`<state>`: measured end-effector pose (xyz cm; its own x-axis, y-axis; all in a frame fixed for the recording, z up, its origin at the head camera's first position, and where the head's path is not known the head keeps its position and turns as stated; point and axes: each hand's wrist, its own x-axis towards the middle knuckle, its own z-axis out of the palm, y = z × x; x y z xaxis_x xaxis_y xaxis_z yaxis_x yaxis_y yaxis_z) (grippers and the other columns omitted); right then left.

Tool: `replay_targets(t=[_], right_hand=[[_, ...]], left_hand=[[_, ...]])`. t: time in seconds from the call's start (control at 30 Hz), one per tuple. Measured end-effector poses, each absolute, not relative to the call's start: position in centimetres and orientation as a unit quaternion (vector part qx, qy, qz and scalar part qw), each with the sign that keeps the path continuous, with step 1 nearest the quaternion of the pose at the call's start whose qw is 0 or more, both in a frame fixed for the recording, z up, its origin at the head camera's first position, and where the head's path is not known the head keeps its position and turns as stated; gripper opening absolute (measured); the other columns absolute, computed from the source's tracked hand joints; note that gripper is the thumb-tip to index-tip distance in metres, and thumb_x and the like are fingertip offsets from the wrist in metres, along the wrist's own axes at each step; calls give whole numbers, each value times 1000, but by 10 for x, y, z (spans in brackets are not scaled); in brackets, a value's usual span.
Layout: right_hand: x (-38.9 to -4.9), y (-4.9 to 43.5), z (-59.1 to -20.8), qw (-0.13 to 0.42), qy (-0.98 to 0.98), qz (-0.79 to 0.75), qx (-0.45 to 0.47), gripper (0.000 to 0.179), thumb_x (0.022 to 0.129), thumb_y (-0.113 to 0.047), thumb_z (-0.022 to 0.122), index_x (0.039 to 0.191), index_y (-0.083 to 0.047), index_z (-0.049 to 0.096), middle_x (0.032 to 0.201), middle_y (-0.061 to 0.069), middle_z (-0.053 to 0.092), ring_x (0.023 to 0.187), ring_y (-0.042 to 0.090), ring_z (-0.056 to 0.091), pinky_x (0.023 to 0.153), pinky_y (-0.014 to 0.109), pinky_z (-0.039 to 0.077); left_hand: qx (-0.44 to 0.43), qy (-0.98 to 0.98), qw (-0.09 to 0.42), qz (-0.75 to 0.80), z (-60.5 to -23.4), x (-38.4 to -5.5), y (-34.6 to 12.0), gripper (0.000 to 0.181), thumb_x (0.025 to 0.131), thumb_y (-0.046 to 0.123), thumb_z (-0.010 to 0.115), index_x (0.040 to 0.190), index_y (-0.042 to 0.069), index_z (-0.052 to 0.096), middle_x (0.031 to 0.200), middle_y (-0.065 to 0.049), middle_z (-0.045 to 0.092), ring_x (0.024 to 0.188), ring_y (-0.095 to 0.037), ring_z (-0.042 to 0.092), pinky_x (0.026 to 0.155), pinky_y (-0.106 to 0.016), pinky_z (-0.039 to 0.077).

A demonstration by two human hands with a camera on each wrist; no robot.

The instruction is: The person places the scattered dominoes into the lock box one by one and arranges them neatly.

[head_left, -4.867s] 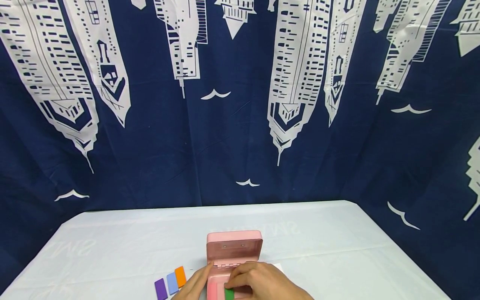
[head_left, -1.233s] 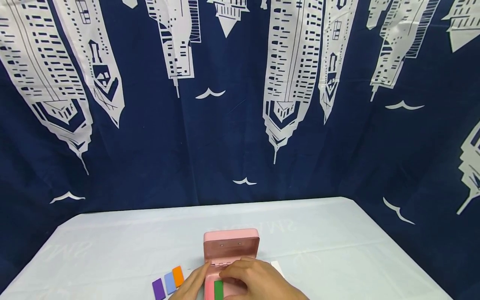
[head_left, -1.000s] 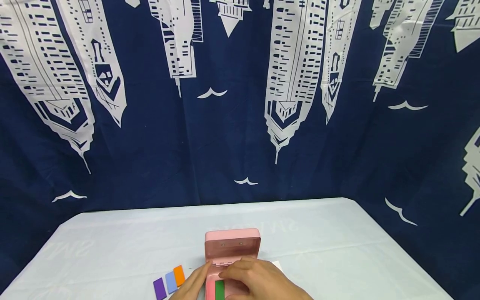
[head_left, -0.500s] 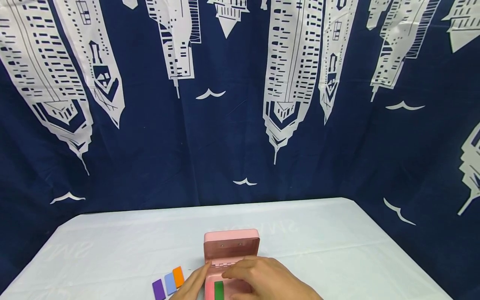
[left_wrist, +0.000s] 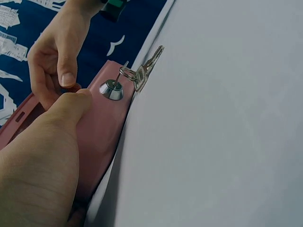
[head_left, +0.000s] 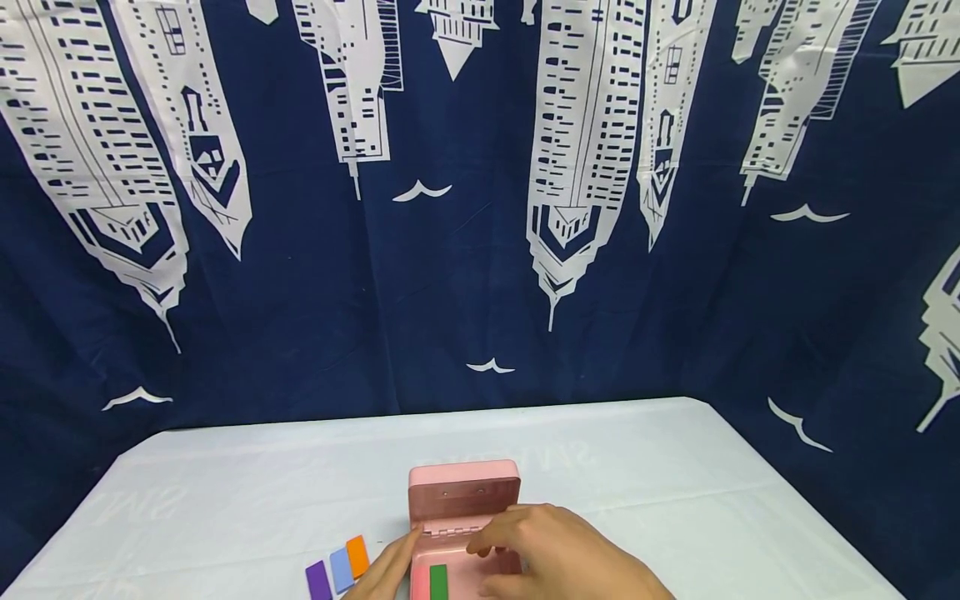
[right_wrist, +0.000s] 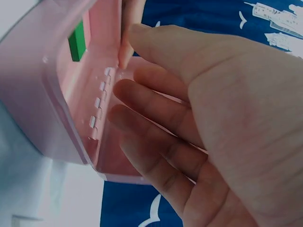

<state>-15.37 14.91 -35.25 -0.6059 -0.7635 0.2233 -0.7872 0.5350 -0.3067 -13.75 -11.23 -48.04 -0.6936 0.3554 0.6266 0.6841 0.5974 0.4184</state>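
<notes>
A pink metal cash box (head_left: 464,475) stands with its lid up at the front of the table. Inside, a green block (head_left: 438,582) lies towards the left wall. My left hand (head_left: 384,572) holds the box by its left front corner, fingers along the side wall and thumb over the front edge. Over the right part of the box hovers my right hand (head_left: 570,550), fingers loosely bent and nothing between them. A silver lock (left_wrist: 111,90) with keys (left_wrist: 142,75) hanging from it shows on the front in the left wrist view.
Left of the box lie a purple block (head_left: 318,581), a light blue block (head_left: 341,570) and an orange block (head_left: 357,556) in a slanting row. A white cloth (head_left: 262,483) covers the table. Behind it hangs a navy curtain (head_left: 465,275) with white buildings.
The right hand, at the green block in the oldest frame, has let go and drawn off to the right. The green block has shifted left inside the box. My left hand stays in place.
</notes>
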Motion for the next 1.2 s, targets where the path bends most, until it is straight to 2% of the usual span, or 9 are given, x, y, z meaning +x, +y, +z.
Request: replay_targets(t=[0.27, 0.4, 0.63, 0.97, 1.2], right_hand=[[-156, 159, -345, 17, -863, 214, 457, 19, 87, -21, 74, 105, -25, 73, 97, -21, 64, 80, -4, 57, 72, 14, 48], [-158, 162, -345, 13, -858, 212, 468, 17, 86, -20, 73, 103, -24, 73, 94, -22, 64, 79, -5, 57, 71, 13, 48], [-163, 169, -343, 1, -847, 232, 479, 16, 85, -19, 75, 101, -22, 72, 92, -20, 66, 79, -8, 57, 68, 14, 50], [-169, 180, -344, -18, -850, 245, 466, 19, 82, -14, 73, 99, -22, 73, 92, -18, 68, 78, -4, 59, 69, 17, 51], [-173, 187, -344, -46, -870, 244, 426, 21, 83, -21, 77, 103, -22, 72, 91, -20, 65, 79, 0, 60, 69, 21, 52]], left_hand=[[-311, -855, 261, -324, -481, -139, -112, 91, 79, 49, 77, 148, 5, 39, 134, -13, 55, 110, -23, 62, 79, -35, 56], [-317, -851, 251, -334, -481, -139, -112, 91, 79, 47, 78, 148, 5, 38, 134, -15, 54, 109, -24, 62, 78, -35, 56], [-316, -851, 237, -345, -480, -139, -113, 92, 78, 46, 79, 148, 4, 38, 134, -16, 54, 109, -26, 61, 78, -37, 56], [-335, -842, 231, -353, -480, -139, -114, 91, 80, 42, 78, 150, 4, 35, 135, -18, 52, 112, -27, 60, 79, -38, 56], [-339, -838, 252, -345, -481, -141, -112, 88, 80, 40, 78, 149, 4, 37, 132, -18, 54, 110, -26, 61, 77, -36, 56]])
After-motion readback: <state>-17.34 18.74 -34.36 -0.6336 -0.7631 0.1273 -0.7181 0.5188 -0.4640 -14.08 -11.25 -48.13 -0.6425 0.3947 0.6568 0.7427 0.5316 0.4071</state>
